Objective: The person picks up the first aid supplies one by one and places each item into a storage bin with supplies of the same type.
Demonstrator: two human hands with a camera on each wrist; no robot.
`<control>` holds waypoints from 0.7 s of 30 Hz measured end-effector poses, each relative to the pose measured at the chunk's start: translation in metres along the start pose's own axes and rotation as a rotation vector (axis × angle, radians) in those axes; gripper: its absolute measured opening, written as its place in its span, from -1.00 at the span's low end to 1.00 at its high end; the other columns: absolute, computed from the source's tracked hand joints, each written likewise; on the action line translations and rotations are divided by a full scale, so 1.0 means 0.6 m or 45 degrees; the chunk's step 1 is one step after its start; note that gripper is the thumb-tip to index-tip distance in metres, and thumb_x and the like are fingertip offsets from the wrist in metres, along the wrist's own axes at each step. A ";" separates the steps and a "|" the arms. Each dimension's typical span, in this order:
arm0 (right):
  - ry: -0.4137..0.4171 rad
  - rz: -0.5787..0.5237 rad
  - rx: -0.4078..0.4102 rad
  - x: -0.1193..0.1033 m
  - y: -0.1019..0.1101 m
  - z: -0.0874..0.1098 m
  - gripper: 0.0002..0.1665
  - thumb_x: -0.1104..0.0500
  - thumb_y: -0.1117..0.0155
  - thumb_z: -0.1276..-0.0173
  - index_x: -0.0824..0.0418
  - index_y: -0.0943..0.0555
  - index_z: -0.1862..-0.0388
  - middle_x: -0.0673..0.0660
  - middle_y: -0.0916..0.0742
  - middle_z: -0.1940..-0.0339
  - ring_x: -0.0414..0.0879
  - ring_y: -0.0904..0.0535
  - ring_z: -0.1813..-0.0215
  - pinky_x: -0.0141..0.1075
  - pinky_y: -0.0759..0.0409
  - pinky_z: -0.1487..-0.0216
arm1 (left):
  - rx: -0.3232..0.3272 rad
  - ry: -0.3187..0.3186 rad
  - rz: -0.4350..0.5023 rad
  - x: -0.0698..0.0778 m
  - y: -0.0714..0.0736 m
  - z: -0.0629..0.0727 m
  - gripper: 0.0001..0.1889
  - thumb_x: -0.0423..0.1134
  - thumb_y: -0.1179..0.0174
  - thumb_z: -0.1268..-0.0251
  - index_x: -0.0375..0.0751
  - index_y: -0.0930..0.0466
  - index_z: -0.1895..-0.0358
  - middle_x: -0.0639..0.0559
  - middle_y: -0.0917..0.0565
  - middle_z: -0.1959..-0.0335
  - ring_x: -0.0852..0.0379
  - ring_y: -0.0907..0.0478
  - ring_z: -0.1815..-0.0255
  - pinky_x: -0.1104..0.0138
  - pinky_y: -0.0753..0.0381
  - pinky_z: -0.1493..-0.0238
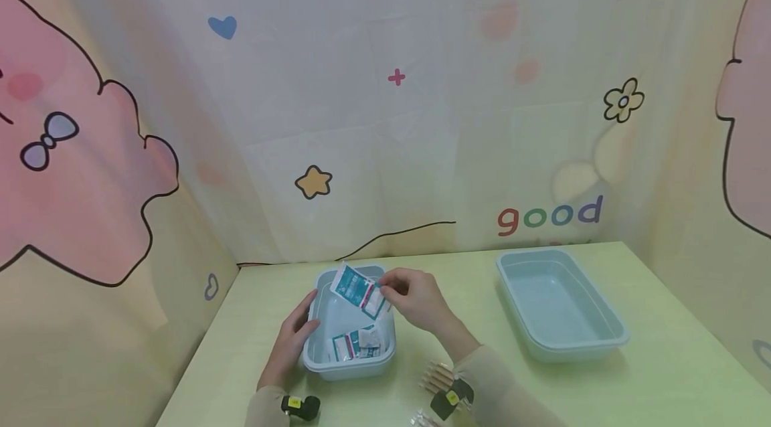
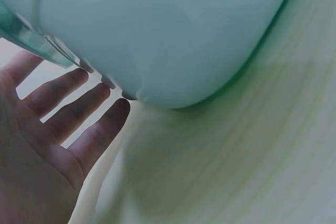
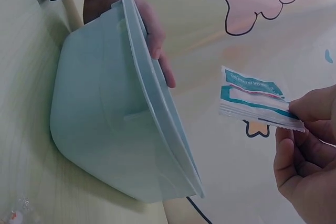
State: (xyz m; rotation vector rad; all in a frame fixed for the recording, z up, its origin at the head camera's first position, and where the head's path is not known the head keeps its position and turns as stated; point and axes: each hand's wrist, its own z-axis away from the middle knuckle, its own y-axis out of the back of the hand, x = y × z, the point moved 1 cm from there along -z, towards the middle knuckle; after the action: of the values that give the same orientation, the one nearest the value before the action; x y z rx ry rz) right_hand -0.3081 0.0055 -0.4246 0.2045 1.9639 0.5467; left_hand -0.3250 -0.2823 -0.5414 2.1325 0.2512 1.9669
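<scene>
My right hand (image 1: 417, 300) pinches one end of a white-and-teal sachet (image 1: 360, 290) between thumb and fingers, above a pale blue plastic bin (image 1: 349, 370). The right wrist view shows the same sachet (image 3: 252, 100) held clear of the bin's rim. At the bin's left side is my left hand (image 1: 292, 340), its thumb and a finger at the rim. Straight fingers (image 2: 100, 132) of that hand touch the outer wall in the left wrist view. Inside the bin, near its front, lie another white-and-teal sachet (image 1: 343, 349) and a small whitish packet (image 1: 369, 336).
A second pale blue bin (image 1: 578, 345) stands to the right on the light green table (image 1: 470, 280). Partly under the right forearm lie several tan sticks (image 1: 435, 377), with a clear wrapped item (image 1: 423, 419) at the front edge. A printed cloth (image 1: 361, 112) hangs behind.
</scene>
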 end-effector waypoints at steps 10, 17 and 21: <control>0.002 -0.005 -0.038 -0.001 -0.009 -0.001 -0.86 0.21 -0.24 -0.37 0.16 -0.69 0.16 0.01 -0.75 0.26 -0.19 -0.59 0.29 -0.45 -0.62 0.24 | -0.014 0.007 0.029 -0.004 0.002 -0.002 -0.42 -0.10 -0.04 -0.47 0.28 -0.16 -0.49 0.05 -0.10 -0.58 -0.17 -0.03 -0.57 -0.18 -0.12 -0.45; 0.014 0.022 -0.055 0.002 -0.017 -0.006 -0.87 0.21 -0.25 -0.36 0.16 -0.69 0.17 0.00 -0.74 0.31 -0.19 -0.58 0.32 -0.45 -0.61 0.26 | 0.003 -0.018 0.017 0.002 0.000 -0.001 -0.45 -0.10 -0.04 -0.46 0.34 -0.20 -0.46 0.06 -0.14 -0.56 -0.18 -0.06 -0.56 -0.19 -0.12 -0.44; 0.018 0.051 -0.085 0.011 -0.024 -0.007 -0.87 0.18 -0.26 -0.36 0.17 -0.69 0.18 -0.02 -0.73 0.35 -0.22 -0.58 0.32 -0.45 -0.61 0.26 | 0.010 -0.017 0.018 0.001 -0.001 0.000 -0.44 -0.12 -0.05 -0.45 0.33 -0.21 -0.46 0.05 -0.15 -0.56 -0.18 -0.09 -0.55 -0.18 -0.12 -0.45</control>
State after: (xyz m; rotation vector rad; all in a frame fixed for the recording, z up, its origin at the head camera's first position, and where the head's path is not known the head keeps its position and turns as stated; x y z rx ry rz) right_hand -0.3137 -0.0056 -0.4351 0.1992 1.9552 0.6407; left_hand -0.3250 -0.2818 -0.5407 2.1574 0.2422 1.9618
